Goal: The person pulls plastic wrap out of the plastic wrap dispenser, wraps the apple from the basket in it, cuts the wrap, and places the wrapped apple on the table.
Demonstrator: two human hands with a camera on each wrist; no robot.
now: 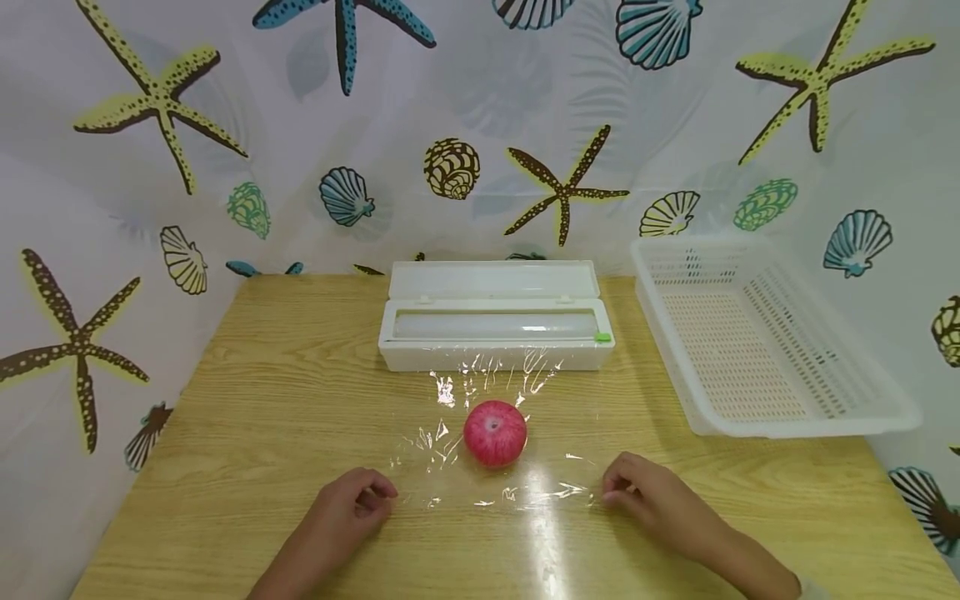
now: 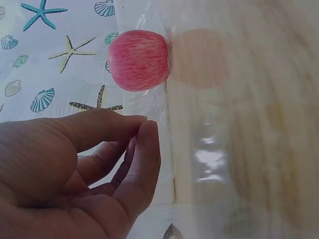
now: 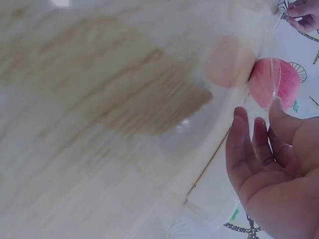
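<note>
1 white box point(image 1: 496, 357), 1 basket point(image 1: 731, 358), 1 clear film point(image 1: 441, 432) and 1 round, streaky pink-red apple point(image 1: 495, 435). Left hand point(image 1: 351, 508) pinches the film; right hand point(image 1: 651, 498) has its fingers parted.

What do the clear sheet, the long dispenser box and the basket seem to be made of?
Clear sheet: probably thin, glossy plastic film; see-through, with sharp glints along its wrinkles.
Dispenser box: likely rigid plastic, smooth and white, with crisp, straight edges.
Basket: probably molded plastic, white and fairly smooth, with regular openings throughout.
</note>
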